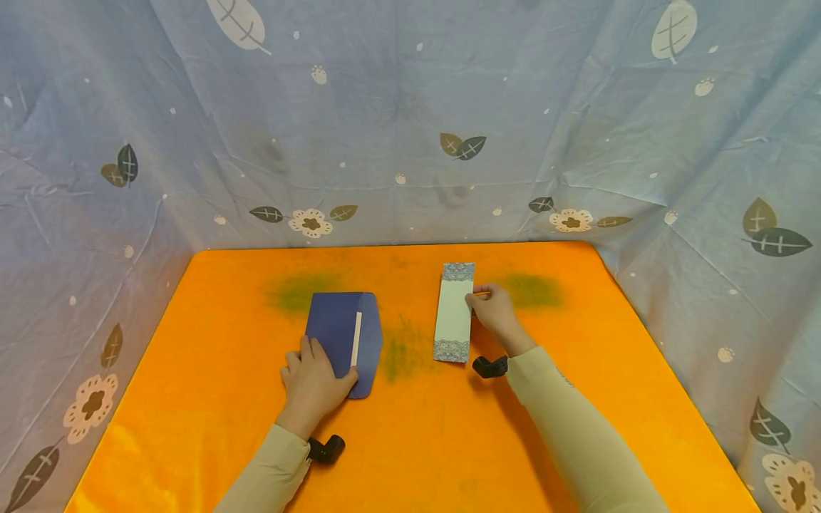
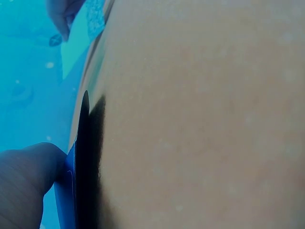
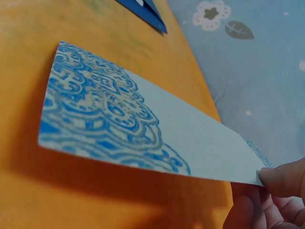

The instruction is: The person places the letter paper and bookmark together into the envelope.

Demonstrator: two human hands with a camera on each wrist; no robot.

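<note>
My left hand (image 1: 314, 381) holds a dark blue envelope (image 1: 333, 320) by its lower part, thumb on its face and fingers at its left side. A white strip (image 1: 356, 335) runs along beside the envelope's flap (image 1: 370, 342). In the left wrist view, the thumb (image 2: 33, 167) bears on the blue envelope edge (image 2: 66, 195), with a dark shadow beside it. My right hand (image 1: 494, 313) pinches a long pale card (image 1: 454, 310) by its right edge. Blue lace patterns (image 3: 100, 105) cover both card ends. The card is tilted above the table, casting a shadow.
An orange cloth (image 1: 224, 356) with greenish patches covers the table. Pale blue curtains (image 1: 398, 107) with leaf and flower prints stand around the back and both sides. A black wrist-worn piece (image 1: 328, 449) sits by the left wrist, another similar piece (image 1: 490, 367) by the right.
</note>
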